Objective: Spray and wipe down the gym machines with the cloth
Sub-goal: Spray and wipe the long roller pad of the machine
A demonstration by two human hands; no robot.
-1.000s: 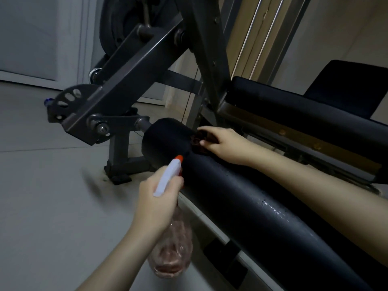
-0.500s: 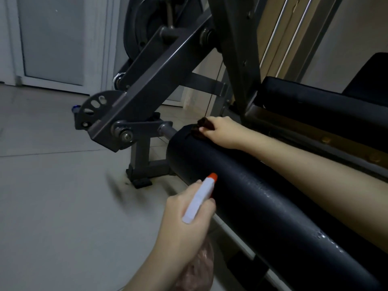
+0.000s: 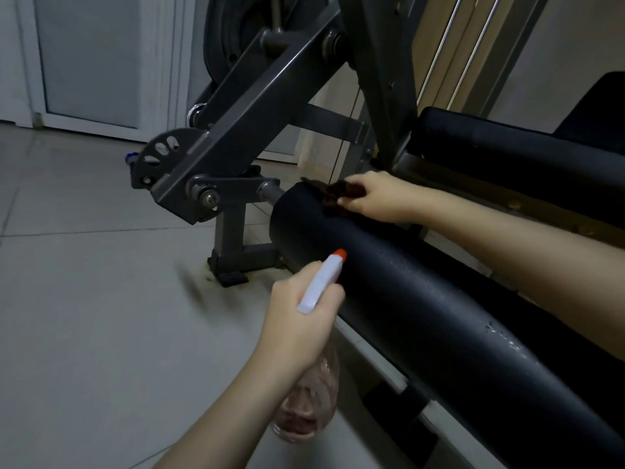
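Item 1, cloth (image 3: pixel 340 194): dark and bunched, just right of frame centre, lying on top of the far end of the roller pad (image 3: pixel 422 299). I logged the right hand (image 3: pixel 375 198) on it, fingers curled over the bunch and gripping it against the foam.

Item 2, spray bottle (image 3: pixel 319 287): white head with an orange tip and a clear pinkish body, at lower centre. The left hand (image 3: pixel 301 323) was closed round its neck. The nozzle pointed up and right, its tip just beside the roller's near side; I could not tell whether it touched.

Item 3, roller pad: a black foam cylinder running from centre to the lower right corner. I noted droplets (image 3: pixel 504 336) on its surface toward the lower right.

Item 4, machine frame (image 3: pixel 243 130): grey steel, with a slanted beam rising from centre left to the top. The roller's axle met it at centre, and its foot stood on the floor (image 3: pixel 84 299). A dark weight plate (image 3: pixel 230 35) sat behind the beam at top centre.

Item 5, seat pad (image 3: pixel 507 147): black, at upper right, beyond the right forearm.

Item 6, floor: pale tiles across the left half. A pale door (image 3: pixel 88 59) stood at upper left.
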